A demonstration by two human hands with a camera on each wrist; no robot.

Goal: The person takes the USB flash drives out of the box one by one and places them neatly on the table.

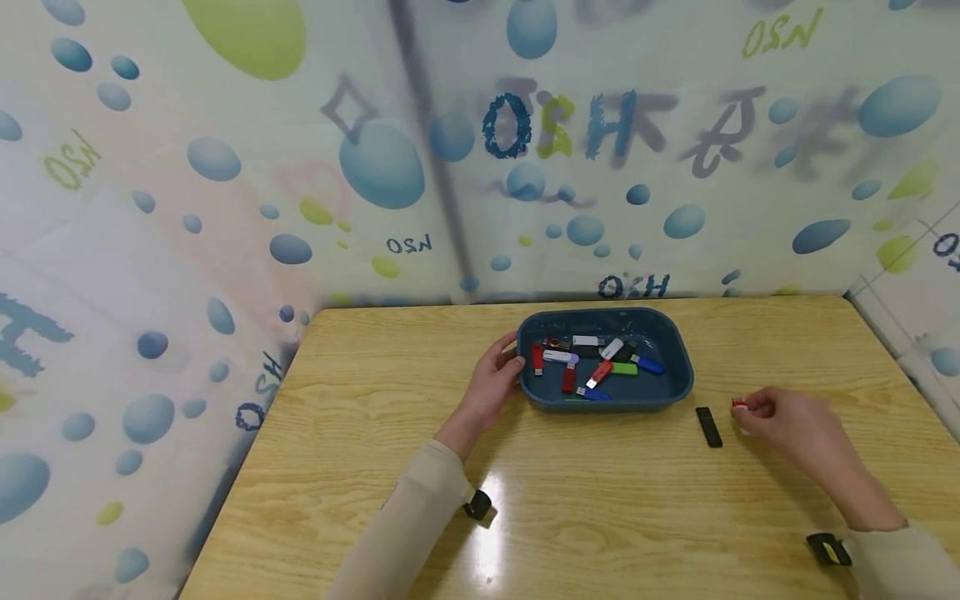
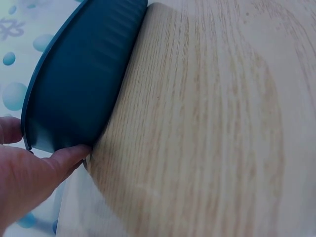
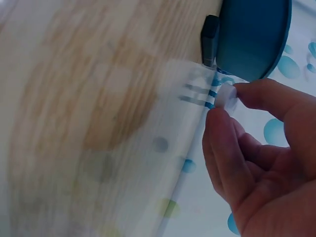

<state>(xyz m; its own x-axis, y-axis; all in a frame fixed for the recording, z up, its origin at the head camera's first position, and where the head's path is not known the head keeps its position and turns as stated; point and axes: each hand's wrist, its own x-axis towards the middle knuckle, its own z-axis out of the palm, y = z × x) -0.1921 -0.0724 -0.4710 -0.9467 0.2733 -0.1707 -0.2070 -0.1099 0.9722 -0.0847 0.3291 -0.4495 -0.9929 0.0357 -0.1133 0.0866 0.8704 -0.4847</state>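
Observation:
A dark blue plastic tray point(image 1: 603, 406) stands on the table with several USB flash drives in it, among them a white one point(image 1: 586, 341), a green one point(image 1: 624, 368) and a blue one point(image 1: 648, 364). My left hand point(image 1: 491, 383) holds the tray by its left end, thumb low on the wall and fingers at the far corner. To the right of the tray, my right hand point(image 1: 802, 433) pinches a small red and white USB flash drive point(image 1: 739, 403) between thumb and fingertips. In the right wrist view only its white end point(image 3: 226, 96) shows; the fingers hide the rest.
A black USB flash drive point(image 1: 708, 427) lies on the wooden table point(image 1: 360, 433) between the tray and my right hand. Behind the table hangs a patterned sheet point(image 1: 465, 225) with blue and green drops.

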